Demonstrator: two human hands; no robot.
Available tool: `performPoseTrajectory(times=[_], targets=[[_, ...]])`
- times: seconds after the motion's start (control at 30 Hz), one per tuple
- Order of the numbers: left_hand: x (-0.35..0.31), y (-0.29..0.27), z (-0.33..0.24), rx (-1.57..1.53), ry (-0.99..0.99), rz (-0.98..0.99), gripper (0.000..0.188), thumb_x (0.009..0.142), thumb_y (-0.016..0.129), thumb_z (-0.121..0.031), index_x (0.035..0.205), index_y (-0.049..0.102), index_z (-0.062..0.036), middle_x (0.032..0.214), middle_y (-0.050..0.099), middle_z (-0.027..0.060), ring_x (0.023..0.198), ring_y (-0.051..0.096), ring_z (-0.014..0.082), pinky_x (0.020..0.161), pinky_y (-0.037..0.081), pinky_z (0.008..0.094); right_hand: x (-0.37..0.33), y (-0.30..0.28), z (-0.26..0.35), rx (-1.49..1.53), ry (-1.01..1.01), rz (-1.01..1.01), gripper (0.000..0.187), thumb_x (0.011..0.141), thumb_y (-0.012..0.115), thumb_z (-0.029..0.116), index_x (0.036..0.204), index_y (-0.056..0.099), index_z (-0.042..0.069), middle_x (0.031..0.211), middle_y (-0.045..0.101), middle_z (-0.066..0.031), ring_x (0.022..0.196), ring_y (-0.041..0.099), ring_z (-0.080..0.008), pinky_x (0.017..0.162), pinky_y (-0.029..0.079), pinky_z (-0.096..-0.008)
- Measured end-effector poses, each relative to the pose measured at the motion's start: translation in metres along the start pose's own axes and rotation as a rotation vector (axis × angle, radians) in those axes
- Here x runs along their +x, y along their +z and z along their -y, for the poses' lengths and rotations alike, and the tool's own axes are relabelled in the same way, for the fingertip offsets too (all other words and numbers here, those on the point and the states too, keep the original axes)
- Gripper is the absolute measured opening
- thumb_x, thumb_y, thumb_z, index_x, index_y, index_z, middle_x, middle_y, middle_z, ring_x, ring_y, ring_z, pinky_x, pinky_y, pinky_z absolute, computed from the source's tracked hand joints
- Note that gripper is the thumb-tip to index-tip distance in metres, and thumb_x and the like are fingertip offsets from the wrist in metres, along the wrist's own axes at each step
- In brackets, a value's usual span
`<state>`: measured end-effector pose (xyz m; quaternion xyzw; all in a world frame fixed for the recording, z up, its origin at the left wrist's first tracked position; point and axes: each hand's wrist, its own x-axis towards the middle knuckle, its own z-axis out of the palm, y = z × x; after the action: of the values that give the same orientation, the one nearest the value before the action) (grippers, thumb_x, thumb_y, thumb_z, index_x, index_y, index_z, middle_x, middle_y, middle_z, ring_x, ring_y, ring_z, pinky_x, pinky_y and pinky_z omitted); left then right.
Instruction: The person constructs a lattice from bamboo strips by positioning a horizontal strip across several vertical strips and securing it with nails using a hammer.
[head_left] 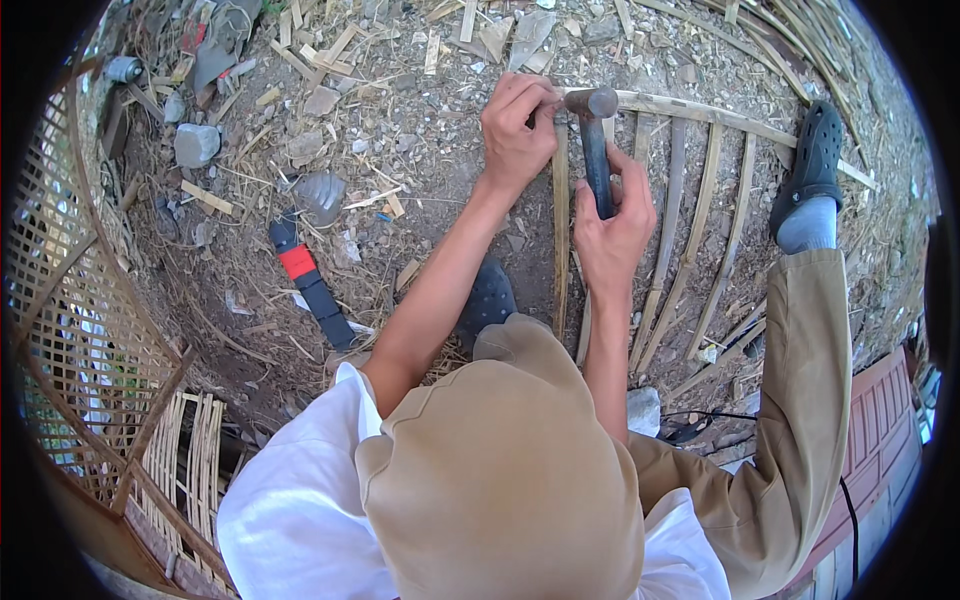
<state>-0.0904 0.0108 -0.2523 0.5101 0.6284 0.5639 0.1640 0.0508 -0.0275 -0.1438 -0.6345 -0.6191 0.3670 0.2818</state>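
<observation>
My left hand (520,130) is closed at the left end of a long wooden strip (700,108), its thumb and fingers pressed together there. Whether those fingers also hold something small, such as a nail, is hidden. In my right hand (617,225) is a hammer (596,165) with a dark handle, gripped with the head up. The round hammer head lies over the strip, just right of my left fingertips. Several thin slats (703,240) run from the strip toward me, side by side, forming a rack-like frame. My right foot, in a dark clog (818,150), rests by the strip's right end.
A dark tool or sheath with a red band (297,262) lies on the littered ground left of my arm. Grey stones (197,146) and wood offcuts are scattered about. A woven lattice panel (70,290) stands at far left. My bent knee (510,470) fills the near middle.
</observation>
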Motion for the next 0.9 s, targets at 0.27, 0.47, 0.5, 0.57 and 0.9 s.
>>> performPoseTrajectory(times=[0.27,0.47,0.5,0.57,0.9], targets=[[0.002,-0.002,0.000,0.004,-0.038,0.017,0.014,0.080,0.081,0.012,0.086,0.074,0.0023,0.093,0.077,0.0105,0.084,0.073,0.0275,0.078,0.057,0.0364,-0.002,0.001,-0.004,0.065,0.018,-0.016,0.048,0.088,0.075,-0.006,0.136,0.069,-0.004,0.104,0.065,-0.0173,0.083,0.064,-0.0303,0.077,0.054,-0.0401],[-0.004,0.005,-0.001,0.005,-0.229,0.003,0.014,0.080,0.082,0.011,0.086,0.074,0.0019,0.085,0.069,0.0099,0.076,0.071,0.0230,0.068,0.055,0.0357,0.007,0.014,-0.006,0.042,0.074,-0.062,0.040,0.090,0.080,-0.002,0.129,0.070,-0.003,0.104,0.072,-0.0201,0.089,0.072,-0.0336,0.079,0.056,-0.0456],[-0.003,0.005,0.000,0.018,-0.211,0.002,0.014,0.080,0.082,0.011,0.086,0.074,0.0019,0.084,0.068,0.0098,0.075,0.070,0.0232,0.068,0.054,0.0358,0.013,0.017,-0.005,0.017,0.083,-0.055,0.038,0.090,0.082,-0.001,0.126,0.069,-0.003,0.104,0.073,-0.0214,0.091,0.073,-0.0360,0.081,0.056,-0.0470],[-0.002,0.004,0.001,0.039,-0.176,0.003,0.014,0.080,0.081,0.011,0.086,0.074,0.0021,0.082,0.066,0.0098,0.074,0.070,0.0237,0.067,0.053,0.0359,0.031,0.021,0.002,-0.034,0.102,-0.046,0.035,0.090,0.085,0.002,0.121,0.069,-0.002,0.103,0.075,-0.0241,0.093,0.075,-0.0407,0.083,0.057,-0.0497],[-0.004,0.004,0.000,0.019,-0.180,-0.017,0.013,0.081,0.081,0.011,0.089,0.077,0.0007,0.084,0.068,0.0095,0.077,0.071,0.0225,0.070,0.056,0.0343,0.087,0.045,-0.005,-0.275,0.105,-0.072,0.035,0.090,0.087,0.006,0.114,0.063,-0.005,0.102,0.075,-0.0307,0.096,0.074,-0.0527,0.083,0.055,-0.0576]])
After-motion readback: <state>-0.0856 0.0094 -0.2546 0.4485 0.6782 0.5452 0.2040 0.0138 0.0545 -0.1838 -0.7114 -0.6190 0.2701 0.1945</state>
